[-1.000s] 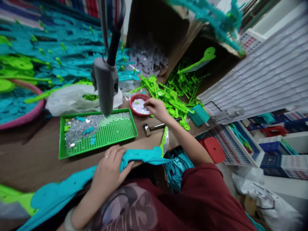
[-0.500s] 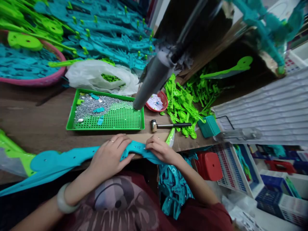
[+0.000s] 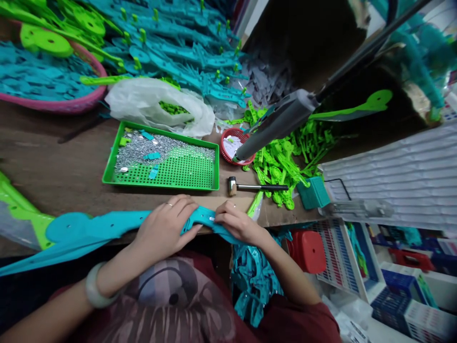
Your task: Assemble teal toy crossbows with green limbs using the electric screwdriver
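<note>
A long teal plastic piece (image 3: 117,225) with a round disc and small holes stretches across the table's front edge. My left hand (image 3: 171,221) is wrapped over it, thumb below and fingers on top. At its right end my right hand (image 3: 240,223) grips the same piece, fingertips pressed together by a slot. A tiny pale glint shows at those fingertips, too small to name. Just beyond the hands is a green perforated tray (image 3: 171,183) with many small metal pieces and a few teal bits. To its right lies a small mallet (image 3: 259,186) with a black handle.
A grey cylindrical tool (image 3: 276,124) hangs at a slant over a red basket (image 3: 224,147). Lime-green parts (image 3: 276,166) are heaped at right, beside a teal basket (image 3: 314,193). A white plastic bag (image 3: 139,102), a pink basin (image 3: 94,93) and teal parts (image 3: 185,52) occupy the back.
The hanging grey tool has swung right, from near the tray to above the red basket. The view has shifted slightly. Both hands keep their hold on the teal piece.
</note>
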